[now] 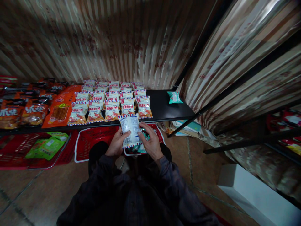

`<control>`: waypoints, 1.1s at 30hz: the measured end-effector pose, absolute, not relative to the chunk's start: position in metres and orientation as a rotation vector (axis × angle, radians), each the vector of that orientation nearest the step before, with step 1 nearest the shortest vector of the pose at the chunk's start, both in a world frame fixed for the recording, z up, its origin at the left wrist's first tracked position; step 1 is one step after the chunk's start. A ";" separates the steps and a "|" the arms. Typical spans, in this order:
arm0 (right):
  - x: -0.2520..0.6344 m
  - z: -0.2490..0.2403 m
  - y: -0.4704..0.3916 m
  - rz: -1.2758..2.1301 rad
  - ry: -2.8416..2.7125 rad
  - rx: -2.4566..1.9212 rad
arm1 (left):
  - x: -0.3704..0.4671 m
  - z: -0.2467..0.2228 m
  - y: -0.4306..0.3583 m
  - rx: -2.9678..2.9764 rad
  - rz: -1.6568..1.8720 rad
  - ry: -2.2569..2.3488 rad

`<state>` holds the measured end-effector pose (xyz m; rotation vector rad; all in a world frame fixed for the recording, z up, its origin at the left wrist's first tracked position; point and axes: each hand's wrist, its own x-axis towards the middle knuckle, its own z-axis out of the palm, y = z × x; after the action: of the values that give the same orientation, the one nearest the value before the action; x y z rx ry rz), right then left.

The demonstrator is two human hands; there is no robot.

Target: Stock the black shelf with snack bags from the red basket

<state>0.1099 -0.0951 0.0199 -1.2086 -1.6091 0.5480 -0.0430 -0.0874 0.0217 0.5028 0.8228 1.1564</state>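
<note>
Between my two hands is a white snack bag (130,128) with red and blue striped ends, its printed back with a barcode facing up. My left hand (117,142) grips its left side, thumb on top. My right hand (151,141) holds the opposite side, thumb also pressed on the front. Just beyond, rows of matching snack bags (112,110) stand on the black shelf (169,113). Farther right on that shelf lies a teal packet (174,97). Below my hands a red basket (88,141) holds more teal packets (141,148), partly hidden by the bag and my right hand.
Orange packs (61,106) and dark-topped orange bags (35,111) fill the shelf's left part. Green packets (48,147) lie in another red basket (11,150). Black metal posts (188,124) slant at the right, with a white box (254,191) on the floor.
</note>
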 end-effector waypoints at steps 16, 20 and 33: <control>0.110 0.024 -0.105 0.405 -1.745 -1.274 | -0.040 0.037 -0.103 0.629 1.187 0.771; 0.112 0.027 -0.113 0.739 -1.617 -1.265 | -0.043 0.042 -0.108 0.664 1.191 0.805; 0.111 0.033 -0.121 1.370 -1.321 -1.056 | -0.047 0.042 -0.111 1.073 1.237 1.073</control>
<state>0.1108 -0.1207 0.0333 -1.0560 -1.3207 1.3705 -0.0471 -0.1106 0.0424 1.0728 1.0735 1.2370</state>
